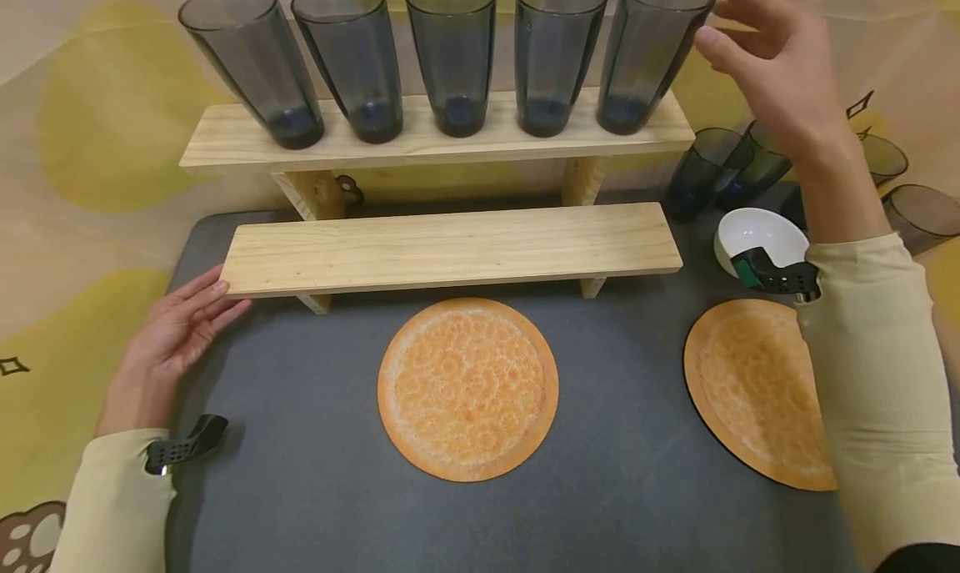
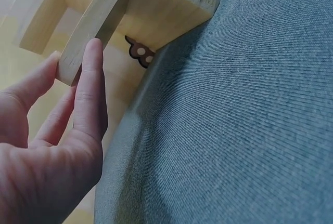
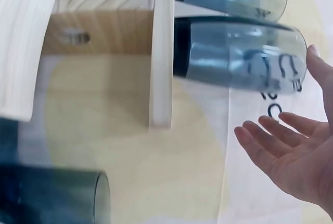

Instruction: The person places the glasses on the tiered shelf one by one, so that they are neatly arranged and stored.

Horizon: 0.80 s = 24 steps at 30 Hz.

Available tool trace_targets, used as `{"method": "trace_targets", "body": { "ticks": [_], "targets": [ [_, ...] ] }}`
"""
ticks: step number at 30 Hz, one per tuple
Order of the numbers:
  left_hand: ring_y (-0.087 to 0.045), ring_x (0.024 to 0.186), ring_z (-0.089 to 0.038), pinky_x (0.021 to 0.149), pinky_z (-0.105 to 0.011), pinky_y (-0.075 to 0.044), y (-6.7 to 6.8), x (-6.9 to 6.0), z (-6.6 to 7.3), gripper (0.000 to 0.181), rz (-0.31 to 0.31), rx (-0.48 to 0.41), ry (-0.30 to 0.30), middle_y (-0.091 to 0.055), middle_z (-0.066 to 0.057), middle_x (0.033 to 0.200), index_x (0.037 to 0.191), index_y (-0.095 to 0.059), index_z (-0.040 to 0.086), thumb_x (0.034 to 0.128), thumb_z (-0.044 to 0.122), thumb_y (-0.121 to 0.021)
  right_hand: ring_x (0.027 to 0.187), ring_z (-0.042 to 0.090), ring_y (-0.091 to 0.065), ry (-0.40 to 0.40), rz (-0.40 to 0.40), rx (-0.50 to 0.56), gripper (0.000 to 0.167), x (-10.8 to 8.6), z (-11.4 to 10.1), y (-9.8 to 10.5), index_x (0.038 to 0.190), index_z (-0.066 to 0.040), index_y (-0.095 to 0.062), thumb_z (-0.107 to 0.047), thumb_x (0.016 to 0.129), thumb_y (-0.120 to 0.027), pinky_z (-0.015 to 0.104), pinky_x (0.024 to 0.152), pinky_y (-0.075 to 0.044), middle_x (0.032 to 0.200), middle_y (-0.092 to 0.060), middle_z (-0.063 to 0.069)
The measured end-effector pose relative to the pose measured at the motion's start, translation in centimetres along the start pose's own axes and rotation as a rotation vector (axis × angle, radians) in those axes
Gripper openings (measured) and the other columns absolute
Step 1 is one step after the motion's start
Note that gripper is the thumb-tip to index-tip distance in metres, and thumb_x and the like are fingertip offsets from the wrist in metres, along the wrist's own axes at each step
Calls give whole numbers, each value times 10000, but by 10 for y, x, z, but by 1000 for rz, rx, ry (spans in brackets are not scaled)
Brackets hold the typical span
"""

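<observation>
A two-tier wooden shelf (image 1: 450,252) stands at the back of the dark table. My left hand (image 1: 176,331) pinches the left end of its lower board; in the left wrist view the thumb and fingers (image 2: 88,91) lie on opposite faces of the board (image 2: 96,24). Several tinted drinking glasses stand upright in a row on the upper board. My right hand (image 1: 795,72) is beside the rightmost glass (image 1: 648,52), fingers spread and holding nothing. Seen from the right wrist, the thumb is at that glass's rim (image 3: 303,52), while the other fingers stay apart from it.
A round orange placemat (image 1: 468,389) lies in front of the shelf, another placemat (image 1: 750,389) at right, partly hidden by my sleeve. Behind it are a white bowl (image 1: 761,231) and several more glasses (image 1: 701,173). A patterned cloth (image 1: 112,106) hangs behind the table.
</observation>
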<state>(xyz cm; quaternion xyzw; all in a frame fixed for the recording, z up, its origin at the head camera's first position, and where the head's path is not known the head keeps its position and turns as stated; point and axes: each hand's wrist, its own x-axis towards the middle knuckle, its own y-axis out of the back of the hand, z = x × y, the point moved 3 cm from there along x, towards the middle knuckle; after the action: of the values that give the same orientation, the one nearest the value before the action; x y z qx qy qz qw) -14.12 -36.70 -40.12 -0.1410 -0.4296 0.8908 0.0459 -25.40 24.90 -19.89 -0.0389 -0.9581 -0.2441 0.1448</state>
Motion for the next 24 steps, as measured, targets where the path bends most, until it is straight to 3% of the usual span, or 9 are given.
{"method": "trace_targets", "body": {
  "ticks": [15, 19, 24],
  "targets": [
    [-669, 1046, -358, 875, -486, -567, 3, -4, 1, 354, -14, 22, 12, -667, -216, 1171, 1199, -643, -34, 995, -135, -371, 1400, 96, -361, -119, 70, -73, 610, -32, 53, 48, 1514, -197, -374, -188, 956, -623, 274, 1207, -205, 1542, -384, -32],
    [-670, 1041, -361, 865, -489, -573, 2, -3, 1, 353, -19, 16, 6, -669, -224, 1164, 1195, -642, -43, 992, -141, -370, 1332, 48, -429, -148, 142, -110, 575, -40, 70, 68, 1484, -212, -432, -199, 948, -641, 241, 1190, -229, 1496, -448, -66],
    [-669, 1040, -364, 865, -489, -574, 1, -4, 1, 358, -24, 13, 17, -669, -228, 1157, 1185, -644, -46, 990, -149, -363, 1180, -26, -506, -154, 259, -137, 474, -50, 94, 95, 1392, -224, -551, -182, 932, -662, 187, 1156, -265, 1277, -576, -160]
  ]
}}
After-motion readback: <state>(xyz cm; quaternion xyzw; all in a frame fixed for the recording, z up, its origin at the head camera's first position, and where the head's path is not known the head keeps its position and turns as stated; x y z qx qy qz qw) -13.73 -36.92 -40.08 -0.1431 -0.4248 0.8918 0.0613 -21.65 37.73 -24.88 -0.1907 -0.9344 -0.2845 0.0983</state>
